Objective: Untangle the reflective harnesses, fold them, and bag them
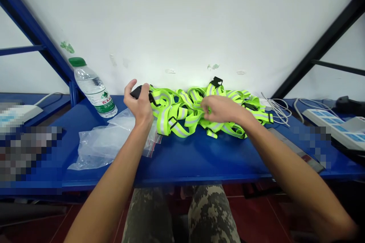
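Observation:
A tangled pile of neon-yellow reflective straps [178, 108] with grey stripes lies on the blue table against the wall. At its left end my left hand [139, 104] grips a black plastic piece [137, 92] between thumb and fingers; its exact kind is unclear. Over the middle of the pile, my right hand [221, 108] has its fingers curled closed on a strap, with the fingertips partly hidden. A black buckle [216, 81] sticks up at the back of the pile, and a black strap slider [172, 122] shows at the front left.
Clear plastic zip bags [99, 142] lie under and beside my left forearm. Behind them a water bottle [95, 89] with a green cap stands tilted in view. White cables [278, 110], a flat grey item [296, 150] and a power strip [336, 125] are to the right.

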Available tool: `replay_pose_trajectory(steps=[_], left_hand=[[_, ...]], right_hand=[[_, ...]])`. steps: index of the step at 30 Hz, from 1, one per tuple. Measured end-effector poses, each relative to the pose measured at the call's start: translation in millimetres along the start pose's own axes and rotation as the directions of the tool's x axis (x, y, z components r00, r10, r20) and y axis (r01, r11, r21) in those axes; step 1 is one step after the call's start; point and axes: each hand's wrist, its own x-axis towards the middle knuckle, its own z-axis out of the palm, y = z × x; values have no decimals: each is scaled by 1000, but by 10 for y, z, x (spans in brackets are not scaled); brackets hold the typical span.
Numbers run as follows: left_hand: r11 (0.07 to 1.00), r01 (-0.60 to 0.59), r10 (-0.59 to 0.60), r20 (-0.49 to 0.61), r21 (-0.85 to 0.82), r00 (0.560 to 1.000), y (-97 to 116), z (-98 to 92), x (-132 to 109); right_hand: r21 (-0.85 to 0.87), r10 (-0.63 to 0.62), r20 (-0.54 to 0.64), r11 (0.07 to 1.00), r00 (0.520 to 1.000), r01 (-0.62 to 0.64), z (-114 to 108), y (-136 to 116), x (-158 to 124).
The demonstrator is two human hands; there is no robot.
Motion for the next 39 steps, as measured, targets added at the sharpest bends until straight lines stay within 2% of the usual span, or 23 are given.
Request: replay_pose_trajectory(steps=[1,3,5,8,10,12,13,14,15,17,19,21,22,24,25,26,28,30,32,34,36,38,39], left_hand=[[1000,-8,8,17,9,1000,-3,-9,2],[999,-30,27,109,25,994,-6,-25,-7],[997,-66,54,238,43,970,9,-36,-36],[994,-90,56,431,59,901,74,-46,-101],[996,-73,31,580,49,814,128,-47,-143],[996,-74,16,729,48,685,163,-40,-180],[993,-96,11,781,63,624,167,-34,-197],[986,-140,11,816,86,578,162,-27,-211],[973,-203,22,836,107,548,150,-21,-222],[926,-353,77,845,137,529,118,-20,-233],[878,-456,119,858,144,500,112,-36,-230],[874,-463,68,909,145,411,161,-50,-235],[888,-436,18,936,147,351,204,-44,-248],[908,-384,-63,960,168,272,302,24,-307],[903,-385,-82,956,191,280,345,91,-351],[884,-413,-87,944,220,317,378,180,-400],[826,-497,-89,932,267,353,409,400,-493],[803,-524,-108,935,283,339,415,622,-538],[873,-414,-125,939,258,322,436,781,-506],[960,-207,-116,940,189,320,495,857,-398],[991,-19,-116,931,130,346,587,875,-245],[989,96,-143,906,113,398,688,884,-91],[985,125,-162,896,120,415,735,894,-23]], right_hand=[[37,77,-117,997,990,-74,-46,76,37],[126,208,-383,977,900,-172,-164,267,130],[227,301,-592,952,748,-203,-297,470,231],[366,405,-752,913,520,-181,-498,717,336],[448,465,-839,885,283,-128,-628,829,359],[527,527,-849,850,27,-10,-745,899,355],[578,580,-814,814,-40,56,-795,917,347],[634,641,-765,766,-56,111,-836,924,337],[688,698,-715,710,-27,150,-868,919,327],[765,767,-636,614,81,194,-902,887,306],[805,796,-588,558,144,202,-902,851,290],[839,813,-543,517,208,172,-884,832,288],[850,809,-527,506,262,146,-871,827,293],[845,749,-519,524,413,111,-849,803,311],[834,702,-520,540,488,112,-840,773,320],[825,655,-517,552,551,118,-833,729,324],[819,584,-497,560,642,124,-828,605,305],[822,522,-458,557,720,119,-833,490,242],[827,478,-400,557,782,82,-839,462,145],[826,527,-348,564,775,-12,-830,560,45],[787,637,-385,605,668,-123,-786,746,-25],[686,668,-517,697,535,-208,-700,933,-57],[615,633,-578,753,515,-235,-646,997,-61]])
